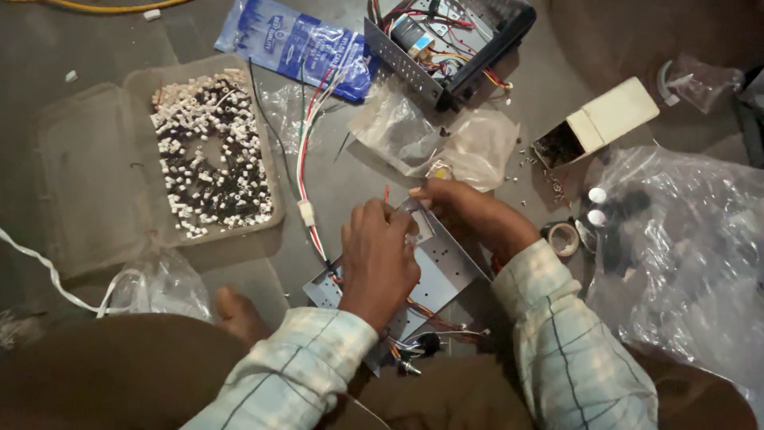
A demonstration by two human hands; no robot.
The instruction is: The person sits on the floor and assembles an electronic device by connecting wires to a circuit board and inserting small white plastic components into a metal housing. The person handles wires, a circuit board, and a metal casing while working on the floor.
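Note:
A grey perforated metal chassis panel (442, 271) lies on the floor in front of me, with coloured wires trailing from its near edge. My left hand (378, 263) rests over the panel's left part, fingers curled down onto it. My right hand (469, 213) grips the panel's far edge, fingertips pinched near a thin red wire end (387, 193). Small black knobbed parts (419, 347) lie by the wires near my lap. What my left fingers pinch is hidden.
A clear plastic tray (95, 151) holds several white and black small parts. A red-white wire harness (306, 171), blue packet (298, 44), open electronics chassis (450, 44), cream box (605, 119), tape roll (563, 237), and plastic bags (684, 255) lie around.

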